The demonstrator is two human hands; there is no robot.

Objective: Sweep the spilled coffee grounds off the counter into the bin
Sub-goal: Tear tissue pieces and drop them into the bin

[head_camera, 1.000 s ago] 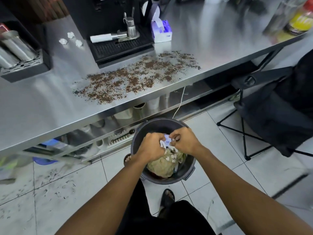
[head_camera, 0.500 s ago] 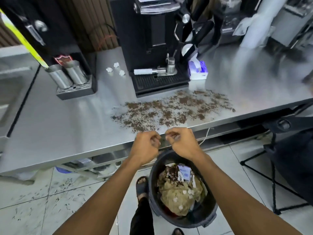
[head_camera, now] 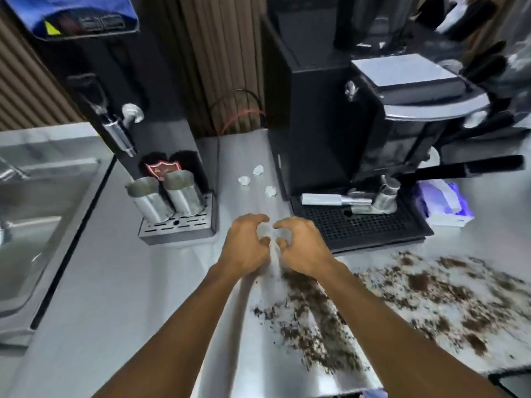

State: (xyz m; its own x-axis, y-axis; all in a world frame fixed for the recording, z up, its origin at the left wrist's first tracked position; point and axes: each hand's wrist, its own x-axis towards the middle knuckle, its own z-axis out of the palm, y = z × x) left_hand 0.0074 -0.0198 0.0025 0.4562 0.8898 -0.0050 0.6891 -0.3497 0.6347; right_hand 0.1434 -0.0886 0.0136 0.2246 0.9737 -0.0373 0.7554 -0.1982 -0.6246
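Both hands curled, fingers half bent, nothing firmly held: left hand (head_camera: 247, 245) and right hand (head_camera: 301, 248) almost touching; maybe pale blurred scrap between them. Coffee grounds (head_camera: 402, 300) spread on counter (head_camera: 115, 282) right of hands. Drip tray (head_camera: 359, 225) just behind.

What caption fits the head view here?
Both hands, left and right, curled together above the steel counter, with spilled coffee grounds beside the espresso machine.
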